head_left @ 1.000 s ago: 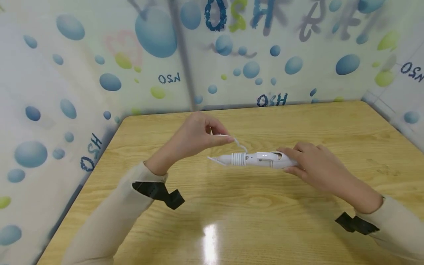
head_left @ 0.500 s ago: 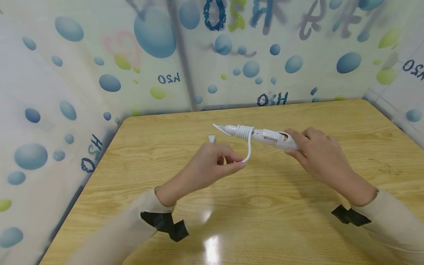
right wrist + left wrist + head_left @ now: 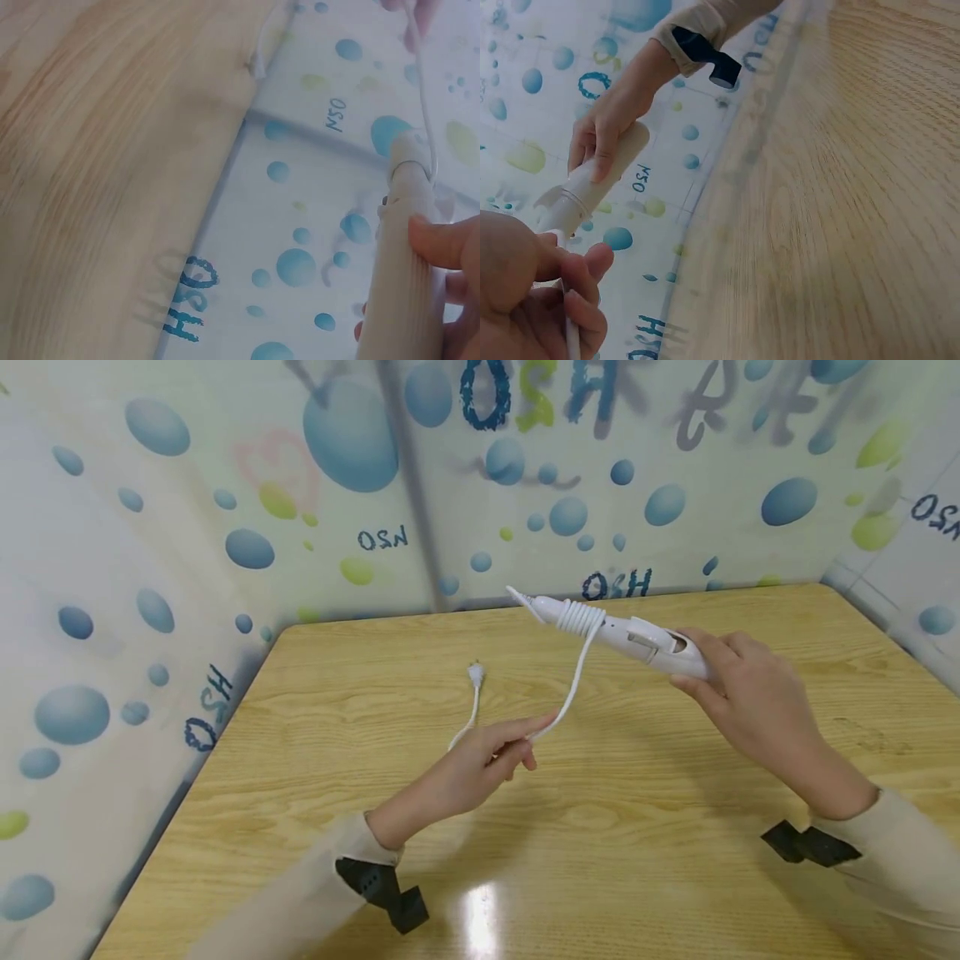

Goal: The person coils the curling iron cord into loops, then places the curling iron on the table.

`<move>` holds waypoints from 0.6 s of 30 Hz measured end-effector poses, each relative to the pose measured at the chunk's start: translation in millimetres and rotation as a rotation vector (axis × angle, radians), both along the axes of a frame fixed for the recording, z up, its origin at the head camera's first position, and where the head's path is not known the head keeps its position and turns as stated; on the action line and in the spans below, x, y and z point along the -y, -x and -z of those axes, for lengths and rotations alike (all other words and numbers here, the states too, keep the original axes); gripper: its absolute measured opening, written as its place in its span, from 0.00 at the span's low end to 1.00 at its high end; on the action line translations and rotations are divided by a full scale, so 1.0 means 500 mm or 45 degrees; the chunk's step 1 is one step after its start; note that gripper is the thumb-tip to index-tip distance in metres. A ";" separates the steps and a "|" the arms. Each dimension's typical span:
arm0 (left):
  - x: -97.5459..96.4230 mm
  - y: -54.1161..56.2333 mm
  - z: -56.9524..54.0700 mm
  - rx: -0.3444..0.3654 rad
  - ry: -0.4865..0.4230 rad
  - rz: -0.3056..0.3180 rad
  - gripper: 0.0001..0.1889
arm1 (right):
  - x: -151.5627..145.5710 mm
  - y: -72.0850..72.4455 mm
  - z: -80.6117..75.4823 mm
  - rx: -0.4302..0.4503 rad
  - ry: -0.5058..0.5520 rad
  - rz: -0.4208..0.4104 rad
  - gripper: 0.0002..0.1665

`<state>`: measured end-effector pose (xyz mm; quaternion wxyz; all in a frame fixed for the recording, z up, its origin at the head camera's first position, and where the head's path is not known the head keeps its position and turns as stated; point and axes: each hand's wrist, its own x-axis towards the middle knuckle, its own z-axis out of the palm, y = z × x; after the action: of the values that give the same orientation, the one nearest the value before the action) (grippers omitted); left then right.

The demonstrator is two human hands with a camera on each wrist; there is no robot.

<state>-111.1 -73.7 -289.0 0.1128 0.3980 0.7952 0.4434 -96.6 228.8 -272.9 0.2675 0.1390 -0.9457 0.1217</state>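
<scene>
A white curling iron [image 3: 637,642] is held up over the table, tilted with its cord end up and to the left. My right hand [image 3: 761,706] grips its thick right end, thumb and fingers around the ribbed body [image 3: 401,292] in the right wrist view. White cord [image 3: 577,681] is wound in several turns around the narrower end, and one length hangs from the coil to my left hand [image 3: 476,768]. That hand holds the cord between its curled fingers, as the left wrist view shows. Beyond it, the cord's loose end carries a white plug [image 3: 476,674].
The wooden table [image 3: 637,877] spreads under both hands. A patterned wall covering [image 3: 480,510] with blue and green drops rises along its far and left edges. Black wrist straps [image 3: 382,893] sit on both sleeves.
My right hand has raised the curling iron and tipped its cord end upward. My left hand has come down from above it, drawing out a longer length of cord; the plug has come into view.
</scene>
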 end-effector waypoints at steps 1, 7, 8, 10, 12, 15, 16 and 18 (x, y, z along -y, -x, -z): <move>0.001 0.001 0.005 0.023 0.006 0.023 0.23 | -0.001 0.000 -0.001 -0.004 0.015 -0.002 0.31; 0.001 0.020 0.035 0.071 -0.020 0.145 0.25 | -0.003 -0.011 -0.010 0.057 0.104 -0.021 0.29; -0.001 0.026 0.040 0.081 -0.028 0.147 0.25 | -0.003 -0.015 -0.013 0.073 0.122 -0.027 0.29; -0.003 0.041 0.049 0.112 -0.039 0.142 0.25 | -0.003 -0.023 -0.019 0.096 0.157 -0.048 0.29; -0.005 0.059 0.054 0.166 -0.047 0.145 0.23 | 0.000 -0.033 -0.027 0.108 0.189 -0.073 0.29; -0.008 0.089 0.059 0.258 -0.035 0.211 0.20 | 0.005 -0.048 -0.040 0.119 0.205 -0.134 0.29; -0.008 0.100 0.061 0.288 -0.025 0.241 0.18 | 0.008 -0.054 -0.045 0.125 0.201 -0.159 0.29; -0.008 0.119 0.063 0.344 0.003 0.288 0.16 | 0.012 -0.066 -0.053 0.142 0.194 -0.211 0.30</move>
<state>-170.8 -69.6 -320.3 0.2682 0.4215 0.7236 0.4762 -63.6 222.7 -246.6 0.2133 0.1892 -0.9323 0.2224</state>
